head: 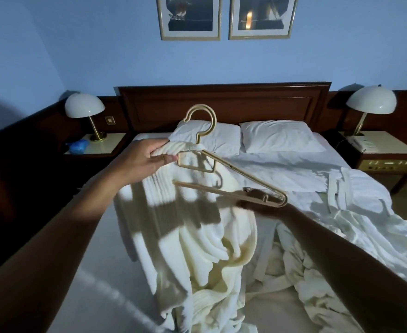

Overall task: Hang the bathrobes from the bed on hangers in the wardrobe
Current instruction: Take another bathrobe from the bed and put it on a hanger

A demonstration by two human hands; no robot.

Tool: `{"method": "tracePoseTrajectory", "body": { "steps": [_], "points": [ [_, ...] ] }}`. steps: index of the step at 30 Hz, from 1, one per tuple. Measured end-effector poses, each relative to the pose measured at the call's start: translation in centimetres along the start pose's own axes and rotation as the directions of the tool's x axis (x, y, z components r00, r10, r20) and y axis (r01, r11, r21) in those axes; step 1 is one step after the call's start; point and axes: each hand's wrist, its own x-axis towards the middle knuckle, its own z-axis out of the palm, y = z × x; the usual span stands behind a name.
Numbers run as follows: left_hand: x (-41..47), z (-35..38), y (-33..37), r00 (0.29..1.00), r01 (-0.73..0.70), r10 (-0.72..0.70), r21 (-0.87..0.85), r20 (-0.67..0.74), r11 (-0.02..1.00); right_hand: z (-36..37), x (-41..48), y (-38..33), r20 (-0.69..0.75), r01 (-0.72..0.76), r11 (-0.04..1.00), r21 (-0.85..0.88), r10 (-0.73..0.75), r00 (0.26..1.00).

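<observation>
- The bed [96, 296] carries everything; its rumpled sheets lie close under the cloth and could get gathered up with it.
- The cream bathrobe [185, 236] hangs from its raised collar down onto the bed. It looks thick, soft and fairly heavy, and is best held at the collar and shoulders.
- A second bathrobe [356, 195] lies crumpled on the bed's right side, well apart.
- The plastic hanger [245, 175], light and stiff, has one end in the collar; the free arm likely goes into the other shoulder.
- The left hand [147, 162] pinches collar and hanger together. The right hand [257, 206], blurred, seems to have its grip closed on the hanger's far end.
- A dome lamp [84, 105] on the bedside tabletop [111, 145] stands well away.
</observation>
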Motion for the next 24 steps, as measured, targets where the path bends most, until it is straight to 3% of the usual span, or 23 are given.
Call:
{"method": "tracePoseTrajectory", "body": {
  "steps": [2,4,5,7,9,11,13,15,16,18,20,22,24],
  "points": [
    [-0.1,-0.1,-0.9,0.999,0.036,-0.038,0.097,0.011,0.995,-3.2,0.1,0.0,-0.214,-0.152,0.986,0.071,0.163,0.963],
    [0.0,0.3,-2.1,0.996,0.081,-0.084,0.241,0.004,0.967,-7.2,0.4,-0.6,-0.447,-0.300,0.941,0.158,0.339,0.828],
    [0.2,0.7,-2.7,0.994,0.113,-0.110,0.281,-0.027,0.953,-9.0,0.4,-1.6,-0.539,-0.308,0.935,0.175,0.353,0.764],
    [1.0,1.2,-3.1,0.980,0.178,-0.143,0.294,-0.137,0.939,-11.6,0.2,-4.8,-0.692,-0.196,0.968,0.158,0.250,0.677],
    [2.6,1.4,-2.8,0.962,0.197,-0.131,0.279,-0.239,0.940,-11.3,-0.7,-9.1,-0.755,-0.085,0.994,0.063,0.103,0.648],
    [4.1,1.4,-1.5,0.949,0.181,-0.097,0.266,-0.300,0.947,-8.0,-1.8,-13.1,-0.672,0.045,0.994,-0.098,-0.099,0.734],
    [5.0,1.6,-0.4,0.946,0.146,-0.059,0.259,-0.317,0.955,-3.9,-3.5,-15.7,-0.382,0.232,0.960,-0.155,-0.275,0.882],
    [5.0,1.8,0.3,0.947,0.085,-0.007,0.230,-0.321,0.969,-3.6,-4.5,-15.9,-0.089,0.257,0.960,-0.109,-0.267,0.960],
    [4.7,1.6,0.6,0.946,0.060,0.010,0.206,-0.323,0.977,-4.7,-4.5,-15.7,-0.074,0.264,0.959,-0.102,-0.272,0.959],
    [4.3,1.1,0.5,0.944,0.010,0.050,0.181,-0.325,0.983,-8.1,-3.8,-14.5,-0.335,0.258,0.959,-0.118,-0.283,0.899],
    [4.1,0.4,1.0,0.947,-0.050,0.098,0.160,-0.307,0.986,-10.9,-2.6,-13.7,-0.544,0.129,0.943,-0.307,-0.285,0.789],
    [4.5,-0.3,2.0,0.952,-0.071,0.102,0.116,-0.289,0.991,-11.9,-1.1,-13.5,-0.489,0.011,0.893,-0.450,-0.256,0.834],
    [5.4,-1.2,3.5,0.947,-0.093,0.123,0.114,-0.296,0.989,-12.7,0.3,-14.1,-0.477,-0.020,0.890,-0.456,-0.225,0.850]
  ]
}}
